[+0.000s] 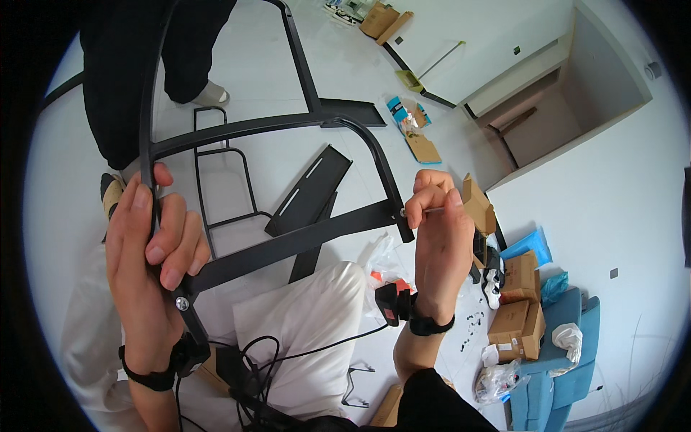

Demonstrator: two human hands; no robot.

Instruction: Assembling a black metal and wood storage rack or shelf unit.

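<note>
A black metal tube frame (302,241) with a flat crossbar and a curved upper tube rises in front of me. Fingers wrapped round its left upright, my left hand (144,237) grips the frame just above the crossbar's left end. A silvery bolt (182,303) shows at that corner. By the crossbar's right end, my right hand (445,223) pinches a thin metal hex key (435,210). Its tip meets a small bolt (403,212) on the right leg of the frame. My fingers hide part of the key.
Black panels (309,191) and another tube frame (248,187) lie on the pale floor beyond. Another person's dark-trousered legs (122,79) stand at the upper left. Cardboard boxes (511,327) and a blue sofa (554,374) are at the right. Black cables (324,349) cross my lap.
</note>
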